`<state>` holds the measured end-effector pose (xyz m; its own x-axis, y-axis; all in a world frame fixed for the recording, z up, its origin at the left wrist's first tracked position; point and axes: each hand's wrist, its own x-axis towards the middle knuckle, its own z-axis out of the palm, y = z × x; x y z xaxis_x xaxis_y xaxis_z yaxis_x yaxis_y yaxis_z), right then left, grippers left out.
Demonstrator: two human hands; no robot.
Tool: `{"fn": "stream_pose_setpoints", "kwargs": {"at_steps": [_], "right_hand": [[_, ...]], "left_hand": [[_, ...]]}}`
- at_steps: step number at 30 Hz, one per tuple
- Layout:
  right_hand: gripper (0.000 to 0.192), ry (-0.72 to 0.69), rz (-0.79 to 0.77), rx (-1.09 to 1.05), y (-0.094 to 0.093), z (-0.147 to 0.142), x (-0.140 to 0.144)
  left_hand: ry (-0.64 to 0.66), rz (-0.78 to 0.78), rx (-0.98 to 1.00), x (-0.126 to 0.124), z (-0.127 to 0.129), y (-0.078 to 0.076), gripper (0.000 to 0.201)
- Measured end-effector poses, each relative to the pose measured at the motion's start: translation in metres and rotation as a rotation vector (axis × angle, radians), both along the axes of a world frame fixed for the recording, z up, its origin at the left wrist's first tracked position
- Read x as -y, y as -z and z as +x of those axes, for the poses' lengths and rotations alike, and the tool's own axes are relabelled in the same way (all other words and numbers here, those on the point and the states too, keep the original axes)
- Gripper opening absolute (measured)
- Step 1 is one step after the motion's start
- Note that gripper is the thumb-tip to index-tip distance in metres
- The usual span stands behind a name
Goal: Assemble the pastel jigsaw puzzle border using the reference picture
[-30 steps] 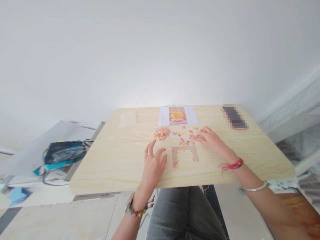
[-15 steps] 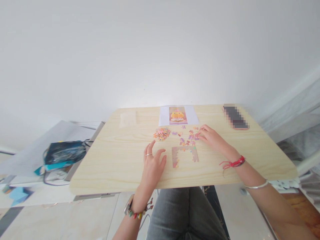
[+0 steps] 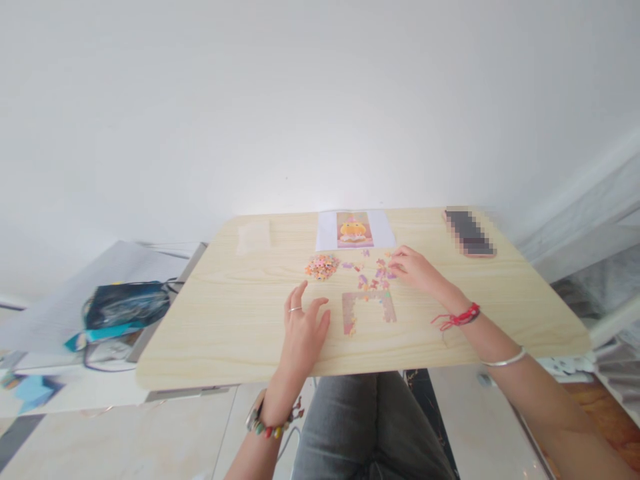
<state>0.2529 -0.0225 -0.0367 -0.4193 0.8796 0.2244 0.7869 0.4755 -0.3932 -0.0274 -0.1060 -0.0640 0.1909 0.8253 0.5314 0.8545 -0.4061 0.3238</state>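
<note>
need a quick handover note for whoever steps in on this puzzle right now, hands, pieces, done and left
Left hand: open, palm resting on the table, holding nothing, just left of the partly built puzzle frame.
Right hand: fingertips at the scattered loose pieces; too small to tell if it grips one.
Things: small heap of pieces beyond the left hand; reference picture at the far edge, phone at far right.
Done: the frame's top edge and two side strips are joined.
Left: the frame's middle and near edge are open; the heap and the loose pieces are unplaced.
</note>
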Motion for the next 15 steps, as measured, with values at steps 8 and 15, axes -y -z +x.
{"fn": "stream_pose_setpoints", "kwargs": {"at_steps": [8, 15], "right_hand": [[0.016, 0.04, -0.043, 0.159, -0.006, -0.025, -0.006], [0.02, -0.01, 0.001, 0.226, -0.006, -0.029, -0.01]], "left_hand": [[-0.006, -0.001, 0.032, 0.001, 0.0, -0.001, 0.015], [0.001, -0.019, 0.057, 0.001, 0.0, -0.001, 0.015]]}}
